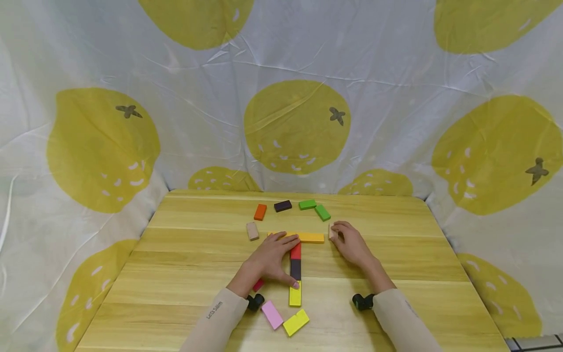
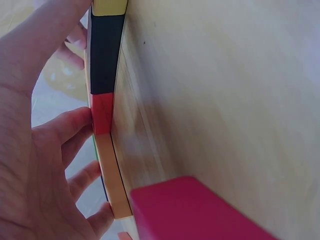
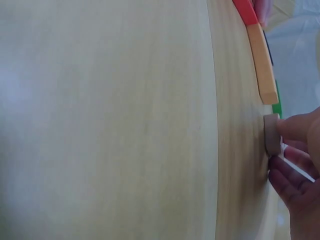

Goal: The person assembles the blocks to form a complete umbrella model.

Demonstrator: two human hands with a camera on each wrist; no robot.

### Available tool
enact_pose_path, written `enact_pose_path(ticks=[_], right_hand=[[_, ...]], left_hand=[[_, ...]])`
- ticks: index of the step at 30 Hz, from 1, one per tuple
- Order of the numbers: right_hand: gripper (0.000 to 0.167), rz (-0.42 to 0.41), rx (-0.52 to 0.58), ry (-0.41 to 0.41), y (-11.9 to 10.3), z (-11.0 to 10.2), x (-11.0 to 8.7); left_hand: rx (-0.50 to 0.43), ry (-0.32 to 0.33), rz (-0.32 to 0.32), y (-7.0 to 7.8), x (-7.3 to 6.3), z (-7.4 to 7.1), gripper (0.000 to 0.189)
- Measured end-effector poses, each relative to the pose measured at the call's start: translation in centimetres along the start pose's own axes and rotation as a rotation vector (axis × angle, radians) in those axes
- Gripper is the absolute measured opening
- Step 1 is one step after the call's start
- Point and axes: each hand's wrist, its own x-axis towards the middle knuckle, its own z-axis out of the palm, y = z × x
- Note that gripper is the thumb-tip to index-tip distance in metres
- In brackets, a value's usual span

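My left hand point(image 1: 271, 259) spreads over a T of flat domino blocks, its fingertips resting on the top and its thumb at the stem. The T's bar is made of orange blocks point(image 1: 313, 238). Its stem runs down through a red block point(image 1: 296, 251), a black block point(image 1: 295, 269) and a yellow block point(image 1: 295, 297). Off the bar's right end, my right hand point(image 1: 355, 245) pinches a plain wood block point(image 3: 271, 135) between thumb and fingers, close over the table. A crimson block point(image 2: 195, 212) lies beneath the left wrist, partly hidden in the head view.
An arc of loose blocks curves behind the T: a wood block point(image 1: 252, 231), an orange-red block point(image 1: 260, 212), a dark block point(image 1: 283, 206) and two green blocks point(image 1: 323, 212). Nearer me lie a pink block point(image 1: 272, 315) and a yellow block point(image 1: 296, 322). A lemon-print cloth point(image 1: 387, 122) hangs behind the table.
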Motion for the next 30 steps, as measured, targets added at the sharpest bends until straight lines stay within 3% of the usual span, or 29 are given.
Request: enact_pose_path(ticks=[8, 30], right_hand=[[0.036, 0.024, 0.006, -0.045, -0.51, 0.41, 0.41], [0.034, 0.032, 0.019, -0.057, -0.57, 0.70, 0.21]], left_hand=[[0.001, -0.001, 0.004, -0.04, 0.04, -0.08, 0.125], [0.012, -0.003, 0.005, -0.15, 0.01, 0.09, 0.126]])
